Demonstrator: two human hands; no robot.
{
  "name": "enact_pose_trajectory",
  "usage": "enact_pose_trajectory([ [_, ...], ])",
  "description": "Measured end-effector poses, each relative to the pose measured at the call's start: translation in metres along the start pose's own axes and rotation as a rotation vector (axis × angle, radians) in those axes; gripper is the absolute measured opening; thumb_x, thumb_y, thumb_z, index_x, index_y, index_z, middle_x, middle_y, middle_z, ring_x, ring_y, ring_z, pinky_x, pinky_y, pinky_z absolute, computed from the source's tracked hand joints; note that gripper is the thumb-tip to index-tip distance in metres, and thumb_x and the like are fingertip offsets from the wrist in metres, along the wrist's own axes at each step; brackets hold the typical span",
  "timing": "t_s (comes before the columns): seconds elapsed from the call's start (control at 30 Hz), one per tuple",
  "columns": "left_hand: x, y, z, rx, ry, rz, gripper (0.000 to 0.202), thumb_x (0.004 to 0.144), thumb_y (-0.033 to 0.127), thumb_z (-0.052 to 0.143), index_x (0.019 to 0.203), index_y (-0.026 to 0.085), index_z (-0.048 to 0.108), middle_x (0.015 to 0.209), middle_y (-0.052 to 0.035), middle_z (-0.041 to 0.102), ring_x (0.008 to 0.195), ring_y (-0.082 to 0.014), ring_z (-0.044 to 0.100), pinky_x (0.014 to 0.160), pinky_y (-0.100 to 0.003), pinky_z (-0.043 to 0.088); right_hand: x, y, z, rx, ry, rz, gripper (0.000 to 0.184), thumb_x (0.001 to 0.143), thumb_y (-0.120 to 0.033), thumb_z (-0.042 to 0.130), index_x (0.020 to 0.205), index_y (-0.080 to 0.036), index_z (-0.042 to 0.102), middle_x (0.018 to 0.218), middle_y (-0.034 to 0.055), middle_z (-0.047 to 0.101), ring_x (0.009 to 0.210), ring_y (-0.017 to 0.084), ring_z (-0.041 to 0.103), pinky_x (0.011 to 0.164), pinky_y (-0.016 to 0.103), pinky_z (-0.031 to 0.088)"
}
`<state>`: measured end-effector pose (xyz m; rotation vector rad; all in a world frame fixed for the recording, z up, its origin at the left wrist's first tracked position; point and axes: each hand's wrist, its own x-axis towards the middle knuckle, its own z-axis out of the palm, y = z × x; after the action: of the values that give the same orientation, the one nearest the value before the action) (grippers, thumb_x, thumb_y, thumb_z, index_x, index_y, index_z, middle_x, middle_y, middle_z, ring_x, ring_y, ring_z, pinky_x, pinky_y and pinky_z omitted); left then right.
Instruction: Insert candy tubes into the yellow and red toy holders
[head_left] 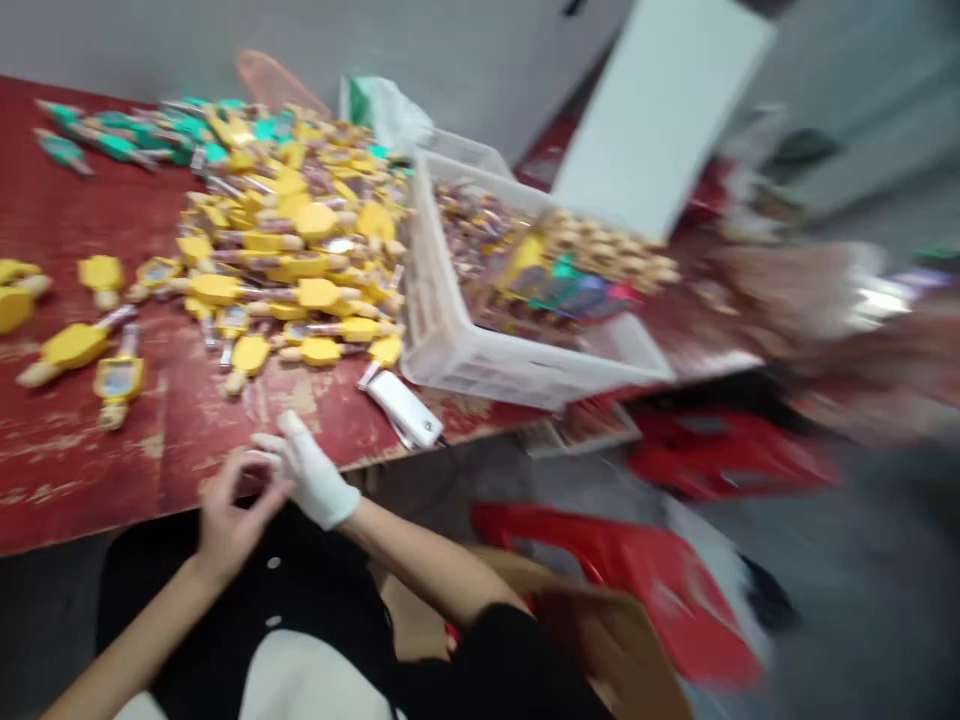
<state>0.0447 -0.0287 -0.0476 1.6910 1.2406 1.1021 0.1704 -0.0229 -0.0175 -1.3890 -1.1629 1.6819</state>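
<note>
My bare left hand (236, 510) is at the table's front edge, thumb and fingers curled together against the fingers of the white glove (319, 480). That glove covers my right hand (304, 465), whose fingers look stretched out toward the table. Blur hides exactly where the fingertips meet. Beyond my hands lies a big heap of yellow paddle-shaped pieces (315, 295) with pale ends and clear stems. A few loose yellow pieces (75, 345) lie to the left. Nearest on the right is a small white device (405, 408) with a dark cord.
Green pieces (120, 140) lie at the back of the red table (176, 440). A white plastic crate (480, 355) of small parts stands right of the heap. Below are red stools (637, 580) and a cardboard box (592, 640). The right side is badly blurred.
</note>
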Motion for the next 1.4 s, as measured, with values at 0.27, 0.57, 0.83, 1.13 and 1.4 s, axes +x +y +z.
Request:
enact_pose_trajectory([
  [0.27, -0.021, -0.019, 0.005, -0.022, -0.018, -0.024, 0.01, 0.089, 0.026, 0.064, 0.09, 0.017, 0.066, 0.08, -0.0026, 0.067, 0.069, -0.0132, 0.061, 0.067, -0.024, 0.051, 0.001, 0.044, -0.025, 0.064, -0.062, -0.155, 0.048, 0.08, -0.067, 0.067, 0.115, -0.035, 0.073, 0.141, 0.0023, 0.063, 0.15, 0.026, 0.039, 0.124, 0.052, 0.031],
  [0.57, 0.165, -0.103, -0.194, 0.758, 0.492, -0.156, 0.041, 0.097, 0.023, 0.053, 0.137, 0.015, 0.057, 0.149, -0.0187, 0.05, 0.141, -0.031, 0.044, 0.118, -0.048, 0.036, 0.027, 0.043, -0.048, -0.204, 0.119, -0.067, 0.069, 0.086, -0.065, 0.062, 0.137, -0.018, 0.062, 0.138, 0.0161, 0.065, 0.121, 0.033, 0.066, 0.113, 0.054, 0.046],
  [0.83, 0.219, -0.16, -0.23, 0.666, 0.104, -0.188, 0.047, 0.087, 0.023, 0.068, 0.134, 0.019, 0.062, 0.136, -0.0114, 0.063, 0.125, -0.0262, 0.06, 0.111, -0.039, 0.044, 0.094, 0.009, -0.027, -0.647, 0.135, -0.461, 0.048, 0.097, -0.047, 0.05, 0.134, -0.019, 0.063, 0.133, 0.0127, 0.067, 0.12, 0.026, 0.064, 0.11, 0.045, 0.048],
  [1.13, 0.154, -0.171, -0.223, 0.365, 0.419, -0.165, 0.035, 0.082, 0.029, 0.07, 0.114, 0.016, 0.066, 0.117, -0.011, 0.067, 0.111, -0.0247, 0.061, 0.105, -0.042, 0.048, 0.291, -0.083, 0.026, -1.621, 0.126, -0.576, 0.038, 0.094, -0.014, 0.036, 0.111, -0.008, 0.069, 0.117, 0.0236, 0.064, 0.11, 0.034, 0.05, 0.09, 0.047, 0.034],
  [1.4, 0.099, -0.155, -0.224, -0.218, 0.708, -0.238, 0.042, 0.092, 0.055, 0.06, 0.118, 0.023, 0.054, 0.121, -0.0077, 0.067, 0.106, -0.0198, 0.068, 0.092, -0.037, 0.057, 0.251, -0.062, 0.025, -1.244, 0.161, -0.814, 0.027, 0.097, -0.035, 0.048, 0.105, -0.019, 0.067, 0.113, 0.0124, 0.065, 0.111, 0.027, 0.053, 0.098, 0.044, 0.037],
])
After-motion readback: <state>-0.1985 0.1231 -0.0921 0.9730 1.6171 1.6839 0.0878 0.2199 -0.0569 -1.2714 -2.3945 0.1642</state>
